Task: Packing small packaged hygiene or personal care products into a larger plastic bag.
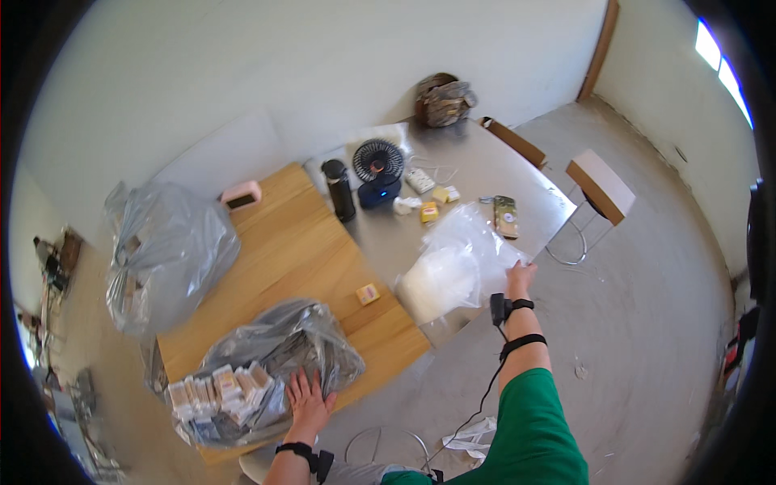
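My left hand (309, 404) rests with fingers spread on a grey plastic bag (327, 347) lying open at the wooden table's near edge. Beside it, several small boxes (230, 388) are heaped on the same bag. On the metal table, my right hand (520, 277) reaches out to the right edge of a spread of clear plastic bags (469, 242), its fingers closed on that edge. A whiter stack of clear bags (440, 283) lies to the left of this hand. One small yellow-and-white box (368, 294) sits alone on the wood between my hands.
A full grey plastic bag (170, 250) stands at the far left, near a pink device (241, 195). Farther back are a black bottle (339, 190), a fan (379, 170), a power strip (419, 180), a yellow box (428, 212) and a pouch (506, 217). A stool (602, 186) stands right.
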`<state>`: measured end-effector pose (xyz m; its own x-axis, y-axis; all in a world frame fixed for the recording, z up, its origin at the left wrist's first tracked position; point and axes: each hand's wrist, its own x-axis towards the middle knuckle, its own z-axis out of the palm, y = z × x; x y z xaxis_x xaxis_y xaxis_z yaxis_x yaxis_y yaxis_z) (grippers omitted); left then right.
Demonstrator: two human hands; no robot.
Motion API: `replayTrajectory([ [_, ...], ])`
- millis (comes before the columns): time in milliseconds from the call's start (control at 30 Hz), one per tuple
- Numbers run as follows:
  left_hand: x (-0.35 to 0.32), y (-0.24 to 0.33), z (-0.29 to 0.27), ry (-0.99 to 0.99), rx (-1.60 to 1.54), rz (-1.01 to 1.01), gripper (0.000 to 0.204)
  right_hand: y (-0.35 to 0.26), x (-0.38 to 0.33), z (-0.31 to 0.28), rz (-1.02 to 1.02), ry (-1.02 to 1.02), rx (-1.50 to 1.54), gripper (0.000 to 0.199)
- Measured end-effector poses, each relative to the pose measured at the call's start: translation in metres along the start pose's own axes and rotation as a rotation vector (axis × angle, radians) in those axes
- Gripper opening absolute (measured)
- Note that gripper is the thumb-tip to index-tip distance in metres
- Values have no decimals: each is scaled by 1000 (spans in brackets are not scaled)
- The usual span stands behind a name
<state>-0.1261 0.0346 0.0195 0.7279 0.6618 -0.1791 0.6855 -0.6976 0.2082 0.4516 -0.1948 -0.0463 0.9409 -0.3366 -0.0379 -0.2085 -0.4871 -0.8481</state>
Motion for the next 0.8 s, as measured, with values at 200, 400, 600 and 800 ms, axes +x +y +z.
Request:
replayTrajectory([
  [200,-8,-6,-15,55,-2,-74,69,-8,-75,-19,-320,68,-312,60],
  [400,-11,-5,-11,77,-82,-48,68,36,-200,-82,-173,-143,156,30],
  [600,-6,4,-26,-37,-133,-23,70,117,-303,-80,13,-778,770,20],
  [800,-35,-28,-35,126,-356,44,61,-40,-469,-74,-833,-1043,149,8],
])
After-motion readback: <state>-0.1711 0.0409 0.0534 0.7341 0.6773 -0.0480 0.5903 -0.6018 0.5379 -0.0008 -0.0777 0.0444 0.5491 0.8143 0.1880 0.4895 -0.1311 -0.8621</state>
